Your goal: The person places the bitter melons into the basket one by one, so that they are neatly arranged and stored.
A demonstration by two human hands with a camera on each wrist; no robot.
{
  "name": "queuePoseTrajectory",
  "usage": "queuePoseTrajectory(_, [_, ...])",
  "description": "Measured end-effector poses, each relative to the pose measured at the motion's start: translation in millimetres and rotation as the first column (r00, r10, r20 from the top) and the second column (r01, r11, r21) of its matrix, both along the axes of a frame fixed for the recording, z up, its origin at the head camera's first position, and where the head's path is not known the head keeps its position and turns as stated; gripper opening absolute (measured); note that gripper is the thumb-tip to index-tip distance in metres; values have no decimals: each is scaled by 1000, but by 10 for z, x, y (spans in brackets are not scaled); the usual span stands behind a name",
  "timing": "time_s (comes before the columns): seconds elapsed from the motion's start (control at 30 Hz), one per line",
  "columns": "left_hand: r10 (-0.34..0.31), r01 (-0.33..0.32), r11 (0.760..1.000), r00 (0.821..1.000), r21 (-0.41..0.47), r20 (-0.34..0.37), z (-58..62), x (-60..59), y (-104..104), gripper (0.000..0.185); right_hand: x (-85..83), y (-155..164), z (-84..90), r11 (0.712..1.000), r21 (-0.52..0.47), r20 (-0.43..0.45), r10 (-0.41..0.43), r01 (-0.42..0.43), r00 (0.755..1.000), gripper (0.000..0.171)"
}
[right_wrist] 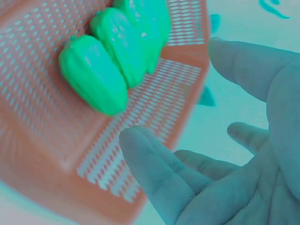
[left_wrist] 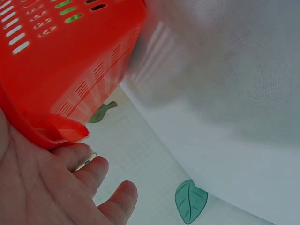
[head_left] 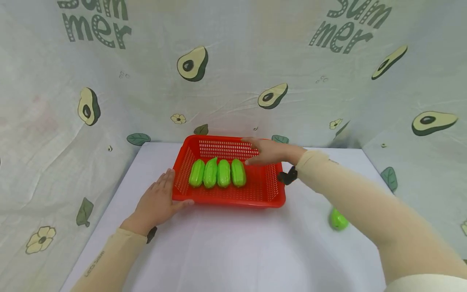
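Observation:
A red slotted basket [head_left: 268, 199] stands on the white table and holds several green toy vegetables [head_left: 217, 173] side by side. My left hand [head_left: 159, 200] lies flat against the basket's left front corner [left_wrist: 61, 133], fingers straight, thumb along the front rim. Over the basket's back right part hovers my right hand [head_left: 263, 151], its fingers [right_wrist: 154, 173] spread and holding nothing; the green pieces [right_wrist: 101, 77] lie just beyond them. One more green piece [head_left: 338, 219] sits on the table to the right, partly behind my right forearm.
An avocado-print cloth [head_left: 233, 73] forms the back and side walls close around the white table [head_left: 233, 251]. The table's far edge runs right behind the basket.

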State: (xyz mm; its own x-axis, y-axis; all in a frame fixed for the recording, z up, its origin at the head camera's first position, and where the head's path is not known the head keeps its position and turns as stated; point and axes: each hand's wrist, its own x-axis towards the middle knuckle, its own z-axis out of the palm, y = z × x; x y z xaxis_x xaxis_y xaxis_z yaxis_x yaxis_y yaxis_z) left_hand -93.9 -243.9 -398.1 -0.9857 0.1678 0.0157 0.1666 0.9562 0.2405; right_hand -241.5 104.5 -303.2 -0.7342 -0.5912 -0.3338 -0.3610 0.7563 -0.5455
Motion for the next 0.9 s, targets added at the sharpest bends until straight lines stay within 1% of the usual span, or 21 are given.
queuePoseTrajectory(0.1, [9, -9, 1000, 1000, 2, 0, -14, 26, -18, 124, 134, 322, 197, 999, -41, -17, -10, 9, 1000, 86])
queuePoseTrajectory(0.17, [12, -12, 1000, 1000, 5, -5, -29, 36, -28, 124, 224, 601, 277, 998, -47, -11, -45, 44, 999, 87])
queuePoseTrajectory(0.23, [17, -17, 1000, 1000, 10, -8, -44, 40, -31, 125, 329, 916, 319, 995, -44, -7, -86, 86, 996, 87])
queuePoseTrajectory(0.3, [19, -19, 1000, 1000, 17, -8, -56, 42, -30, 125, 442, 1251, 309, 992, -11, -25, -127, 127, 992, 88])
queuePoseTrajectory(0.4, [20, -20, 1000, 1000, 22, -4, -70, 40, -23, 126, 629, 1752, 188, 985, 49, -77, -161, 165, 984, 91])
queuePoseTrajectory(0.5, [16, -16, 1000, 1000, 18, -5, -73, 37, -15, 126, 834, 2190, -6, 969, 134, -144, -186, 205, 972, 94])
queuePoseTrajectory(0.6, [13, -13, 1000, 1000, 10, -14, -58, 38, -4, 125, 1015, 2528, -217, 947, 198, -188, -216, 252, 958, 91])
queuePoseTrajectory(0.73, [16, -16, 1000, 1000, 11, -15, -24, 48, 17, 124, 1168, 2788, -469, 923, 230, -185, -269, 308, 945, 88])
queuePoseTrajectory(0.9, [21, -21, 1000, 1000, 13, -7, -14, 56, 31, 123, 1252, 2842, -725, 907, 235, -156, -319, 349, 935, 90])
